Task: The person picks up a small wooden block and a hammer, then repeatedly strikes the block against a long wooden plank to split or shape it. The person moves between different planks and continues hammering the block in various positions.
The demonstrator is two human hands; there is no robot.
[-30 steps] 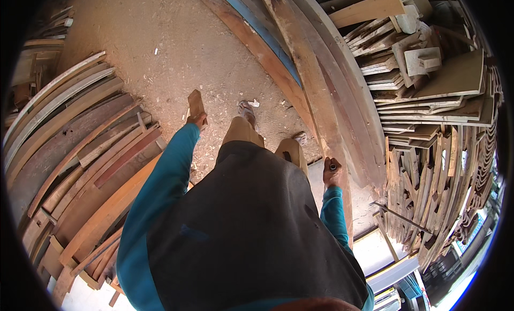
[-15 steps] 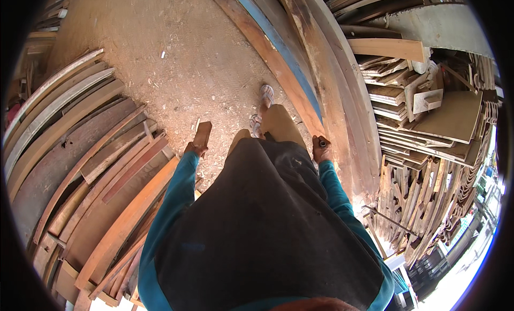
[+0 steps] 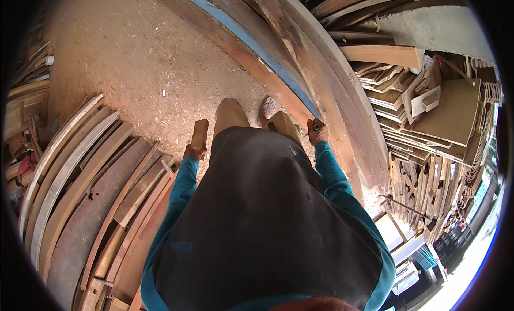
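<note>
A small brown wooden block (image 3: 200, 133) stands up out of my left hand (image 3: 195, 151), whose fingers are closed round its lower end. My right hand (image 3: 318, 134) is closed on a short dark object with a round end (image 3: 316, 127); its kind is too small to tell. That hand appears beside the long curved-looking boards (image 3: 278, 78), one of them with a blue edge (image 3: 251, 35). Both hands are held out low at my sides, well apart from each other.
Stacked planks (image 3: 96, 204) stand along my left. To my right are a pile of flat boards (image 3: 423, 131) and upright offcuts (image 3: 415, 196). A sandalled foot (image 3: 268, 106) is on the dirt floor (image 3: 144, 59), strewn with wood chips. A person's red garment (image 3: 25, 166) shows at far left.
I have stepped forward, with my legs swapping places. The plank stack on the left has slid down in view. Both hands keep hold of the same things.
</note>
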